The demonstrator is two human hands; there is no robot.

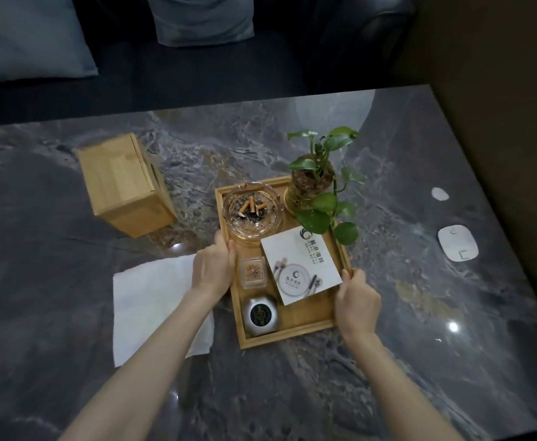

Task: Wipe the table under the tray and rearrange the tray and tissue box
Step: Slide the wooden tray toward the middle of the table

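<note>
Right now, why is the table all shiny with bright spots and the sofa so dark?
In the head view, ceiling lights bounce off the polished marble table as white glare spots, one near the right hand; the sofa behind gets little light, so it looks dim; the wide lens bends the table's far edge.

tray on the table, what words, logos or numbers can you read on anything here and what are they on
White printed card in the wooden tray: a swirl logo with large characters and a smaller line beneath, repeated on a pictured plate, all too blurred to read.
Round silver and black device: gold emblem, unreadable.
Wooden tissue box: no text visible.
</note>
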